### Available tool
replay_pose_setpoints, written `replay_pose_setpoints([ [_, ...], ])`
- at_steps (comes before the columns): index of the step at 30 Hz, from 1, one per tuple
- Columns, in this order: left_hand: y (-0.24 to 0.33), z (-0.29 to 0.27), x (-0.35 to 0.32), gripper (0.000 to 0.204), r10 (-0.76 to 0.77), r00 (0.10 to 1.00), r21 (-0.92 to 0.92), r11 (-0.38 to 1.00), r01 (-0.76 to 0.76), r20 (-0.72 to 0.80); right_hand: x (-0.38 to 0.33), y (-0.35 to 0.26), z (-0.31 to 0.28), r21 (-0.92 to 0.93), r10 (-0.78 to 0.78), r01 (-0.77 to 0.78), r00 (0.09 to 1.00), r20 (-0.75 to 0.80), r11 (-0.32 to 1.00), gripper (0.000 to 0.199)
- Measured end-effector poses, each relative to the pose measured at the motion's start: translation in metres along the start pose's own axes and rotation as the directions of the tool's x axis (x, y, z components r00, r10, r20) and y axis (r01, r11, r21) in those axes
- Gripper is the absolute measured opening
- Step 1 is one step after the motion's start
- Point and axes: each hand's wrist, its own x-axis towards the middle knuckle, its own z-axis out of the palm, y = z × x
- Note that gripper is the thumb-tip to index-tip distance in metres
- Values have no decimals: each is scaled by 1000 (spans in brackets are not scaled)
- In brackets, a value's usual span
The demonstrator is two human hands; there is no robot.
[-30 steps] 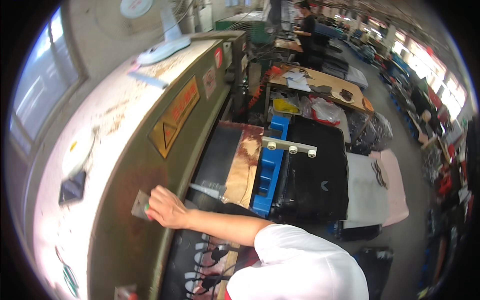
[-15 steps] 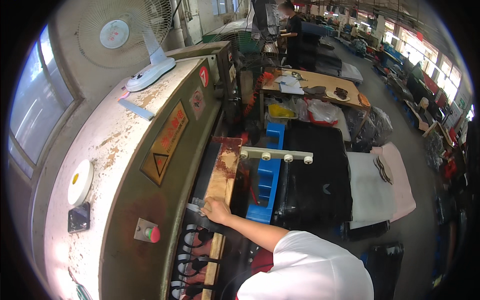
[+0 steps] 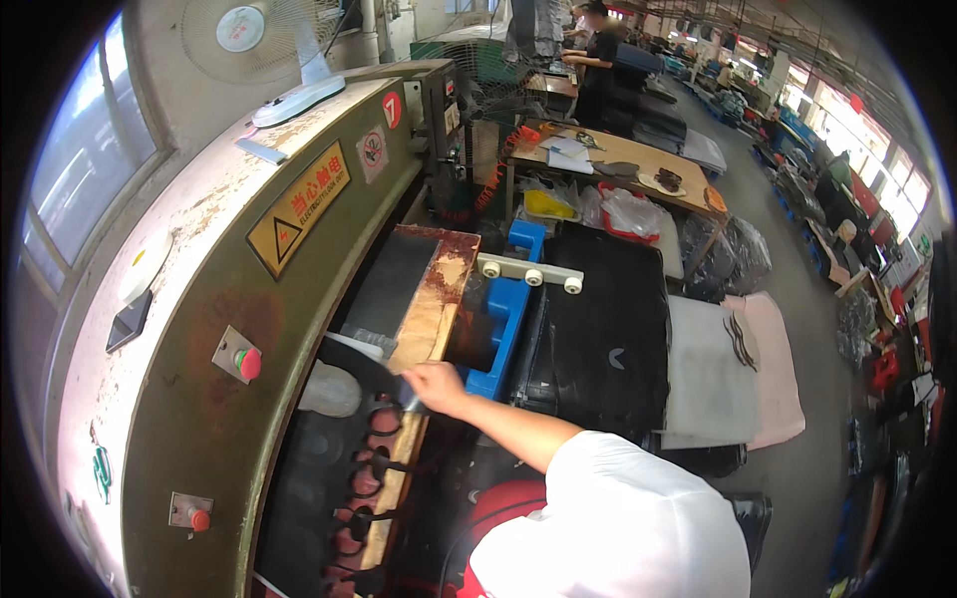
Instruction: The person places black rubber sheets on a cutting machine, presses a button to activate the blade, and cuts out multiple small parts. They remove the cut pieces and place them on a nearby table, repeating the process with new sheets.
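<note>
- Head view, at the mouth of a big olive-green press machine (image 3: pixel 199 419):
- One hand (image 3: pixel 434 384) reaches in from the lower right on a bare forearm under a white sleeve. Which hand it is cannot be told; it reads as the left. Second hand out of sight.
- Fingers curl down at the edge of the wooden cutting board (image 3: pixel 424 309), over a dark sheet (image 3: pixel 359 369) lying on the press bed. Blur hides whether the fingers actually pinch the sheet; grip cannot be told.
- Dark sheet sits on the bed just left of the hand, partly under the machine's overhanging head. A pale, translucent piece (image 3: pixel 329 389) beside it is too blurred to name.
- Below the hand, a black strip with a row of cut-out shapes (image 3: pixel 374 478) runs toward the lower edge and is cut off there.
- Blue plastic crate (image 3: pixel 503 324) stands just right of the board; a white bar with round knobs (image 3: pixel 528 271) crosses above it. Black slab (image 3: pixel 598 339) lies right of the crate, then pale sheets (image 3: pixel 733 369).
- Yellow rectangular warning sign (image 3: pixel 297 207) with a black triangle on the machine front; two small round red-ringed stickers (image 3: pixel 382 132) farther up.
- Red push button (image 3: pixel 247 363) on a grey plate; a smaller red button (image 3: pixel 197 518) lower down.
- White fan (image 3: pixel 261 45) on the machine top. Person at a table (image 3: pixel 598 149) far back.
</note>
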Motion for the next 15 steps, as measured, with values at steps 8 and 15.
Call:
replay_pose_setpoints([
  [8,30,-71,-52,61,-522,755,-64,805,590,397,-11,-33,-45,-82,-149,174,957,247,981,61],
  [15,73,-90,-59,34,-526,844,-312,789,530,105,-41,-47,-32,-74,-234,285,886,400,956,81],
])
